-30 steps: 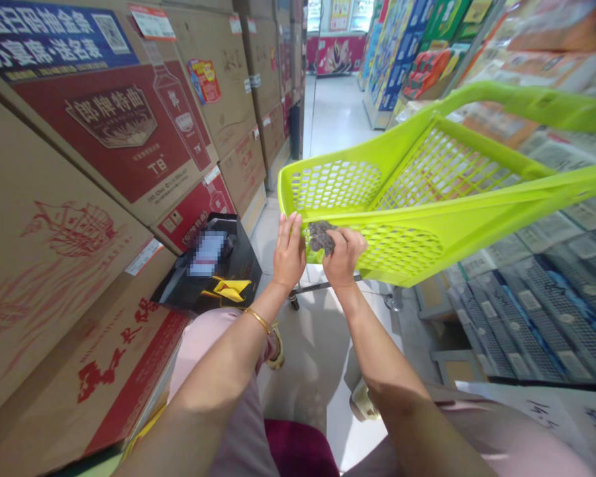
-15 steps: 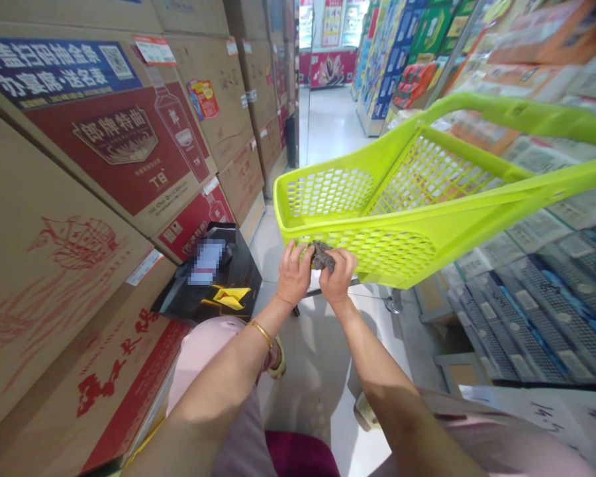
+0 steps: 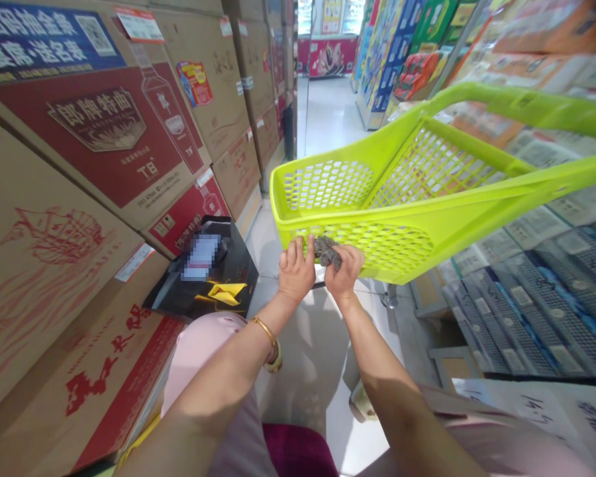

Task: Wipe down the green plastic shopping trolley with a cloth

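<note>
A lime green plastic shopping cart basket (image 3: 407, 232) hangs tilted in front of me in a shop aisle. My right hand (image 3: 345, 271) is closed on a crumpled grey cloth (image 3: 326, 250) pressed against the basket's near lower wall. My left hand (image 3: 297, 270) rests beside it with fingers together, touching the same wall and the cloth's edge. A gold bangle (image 3: 264, 327) circles my left wrist.
Stacked cardboard cartons with red labels (image 3: 114, 139) line the left side. A black box with a yellow ribbon (image 3: 208, 278) leans at their foot. Shelves of packaged goods (image 3: 536, 291) run along the right. The pale floor aisle (image 3: 328, 112) stretches ahead.
Both hands slid down from the basket's rim to its lower edge, then shifted slightly right with the cloth. The view wobbled a little.
</note>
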A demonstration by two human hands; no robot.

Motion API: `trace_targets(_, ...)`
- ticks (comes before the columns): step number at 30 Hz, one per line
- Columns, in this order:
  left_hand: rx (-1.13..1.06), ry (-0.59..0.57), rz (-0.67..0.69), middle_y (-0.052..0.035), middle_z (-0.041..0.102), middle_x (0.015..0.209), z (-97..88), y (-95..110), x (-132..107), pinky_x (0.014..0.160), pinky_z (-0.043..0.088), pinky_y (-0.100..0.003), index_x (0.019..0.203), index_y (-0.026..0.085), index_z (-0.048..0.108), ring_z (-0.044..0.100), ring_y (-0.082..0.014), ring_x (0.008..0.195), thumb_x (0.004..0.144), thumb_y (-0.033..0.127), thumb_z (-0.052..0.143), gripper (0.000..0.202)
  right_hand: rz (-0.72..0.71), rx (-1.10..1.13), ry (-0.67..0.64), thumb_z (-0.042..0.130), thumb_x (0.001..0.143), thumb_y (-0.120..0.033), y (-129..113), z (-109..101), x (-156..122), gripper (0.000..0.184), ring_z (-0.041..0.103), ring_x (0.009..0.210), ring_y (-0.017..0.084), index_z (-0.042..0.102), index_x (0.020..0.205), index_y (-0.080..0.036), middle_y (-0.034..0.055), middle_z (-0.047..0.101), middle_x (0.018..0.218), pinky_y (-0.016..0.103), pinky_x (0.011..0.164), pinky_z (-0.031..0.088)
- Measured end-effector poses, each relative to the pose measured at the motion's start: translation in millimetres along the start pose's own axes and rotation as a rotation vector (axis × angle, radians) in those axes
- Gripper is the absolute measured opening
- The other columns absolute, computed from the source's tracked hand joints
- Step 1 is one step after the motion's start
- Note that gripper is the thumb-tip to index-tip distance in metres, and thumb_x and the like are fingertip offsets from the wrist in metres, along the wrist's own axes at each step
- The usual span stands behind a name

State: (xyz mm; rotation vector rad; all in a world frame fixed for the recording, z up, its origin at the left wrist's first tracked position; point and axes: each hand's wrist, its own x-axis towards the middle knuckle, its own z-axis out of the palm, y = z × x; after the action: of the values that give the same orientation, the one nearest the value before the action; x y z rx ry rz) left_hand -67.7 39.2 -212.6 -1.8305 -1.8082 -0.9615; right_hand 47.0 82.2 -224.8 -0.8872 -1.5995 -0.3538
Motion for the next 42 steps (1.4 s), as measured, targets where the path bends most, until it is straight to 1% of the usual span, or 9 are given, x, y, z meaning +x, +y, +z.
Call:
trace_targets(5,-0.036,-0.016,0.001,-0.0198,0.058,0.128,-0.5,-3,7,0.107,0.033,-0.048,0.131,0.012,0.049,0.049,-0.028,0.126,0.089,0.019,0.04,0.043,-0.027,-0.08,-0.03,0.042,0.084,-0.021,-5,5,10,0.027,0.055,0.098,0.019,0.057,0.106,-0.024,0.0077,0.06,0.102,0.037,0.09,0.04)
trace_targets(12,-0.074,0.032,0.078,-0.0139,0.065,0.112,1.6,-16,16,0.112,0.032,-0.05,0.107,0.014,0.061,0.055,-0.0231,0.116,0.09,0.013,0.041,0.027,0.008,-0.09,-0.08,0.04,0.088,-0.023,-8,25,30,0.031,0.047,0.106,0.02,0.062,0.11,-0.026,0.0086,0.059,0.108,0.039,0.096,0.035)
trace_targets(15,-0.091,0.044,0.097,-0.013,0.064,0.109,3.3,-22,18,0.113,0.032,-0.05,0.104,0.014,0.063,0.055,-0.0232,0.114,0.09,0.013,0.043,0.024,0.007,-0.118,-0.094,0.04,0.089,-0.023,-7,33,16,0.029,0.049,0.101,0.019,0.064,0.105,-0.024,0.0092,0.059,0.103,0.036,0.092,0.037)
trace_targets(19,-0.121,0.021,0.112,-0.0109,0.064,0.106,1.2,-28,20,0.112,0.033,-0.048,0.119,0.016,0.058,0.055,-0.0217,0.111,0.092,0.015,0.041,0.032,-0.028,-0.099,-0.111,0.04,0.087,-0.018,-4,36,-14,0.027,0.05,0.096,0.018,0.064,0.1,-0.021,0.0095,0.058,0.099,0.034,0.086,0.038)
trace_targets(27,-0.12,0.012,0.124,-0.0106,0.064,0.106,0.5,-32,20,0.111,0.035,-0.046,0.122,0.018,0.058,0.054,-0.0205,0.11,0.094,0.021,0.042,0.033,-0.084,-0.059,-0.334,0.046,0.083,-0.013,2,30,-47,0.026,0.047,0.091,0.017,0.066,0.095,-0.024,0.0055,0.061,0.095,0.031,0.08,0.035)
trace_targets(31,-0.121,0.021,0.144,-0.0106,0.064,0.106,-0.5,-33,20,0.111,0.036,-0.044,0.123,0.018,0.057,0.054,-0.0204,0.11,0.094,0.021,0.042,0.033,-0.099,-0.042,-0.22,0.047,0.084,-0.017,2,25,-26,0.025,0.047,0.094,0.019,0.067,0.096,-0.026,0.0054,0.06,0.096,0.034,0.083,0.033)
trace_targets(36,-0.093,0.048,0.16,-0.0093,0.064,0.104,-3.5,-36,19,0.108,0.039,-0.043,0.119,0.018,0.059,0.055,-0.0198,0.107,0.095,0.022,0.039,0.031,-0.054,-0.105,-0.046,0.046,0.085,-0.02,-4,15,25,0.025,0.047,0.098,0.019,0.065,0.098,-0.027,0.0061,0.056,0.1,0.037,0.088,0.034)
trace_targets(39,-0.101,0.049,0.153,-0.0092,0.065,0.103,-5.2,-39,19,0.107,0.041,-0.044,0.114,0.018,0.061,0.055,-0.0203,0.105,0.093,0.025,0.045,0.027,-0.015,-0.141,-0.061,0.044,0.087,-0.023,-12,12,44,0.026,0.047,0.102,0.019,0.065,0.102,-0.028,0.0067,0.055,0.104,0.038,0.092,0.035)
trace_targets(42,-0.139,0.019,0.147,-0.0097,0.064,0.104,-7.3,-45,17,0.107,0.04,-0.046,0.109,0.018,0.062,0.055,-0.0211,0.107,0.091,0.025,0.049,0.024,-0.016,-0.102,-0.09,0.044,0.088,-0.023,-19,14,40,0.026,0.045,0.104,0.019,0.064,0.105,-0.028,0.0068,0.056,0.106,0.039,0.094,0.032)
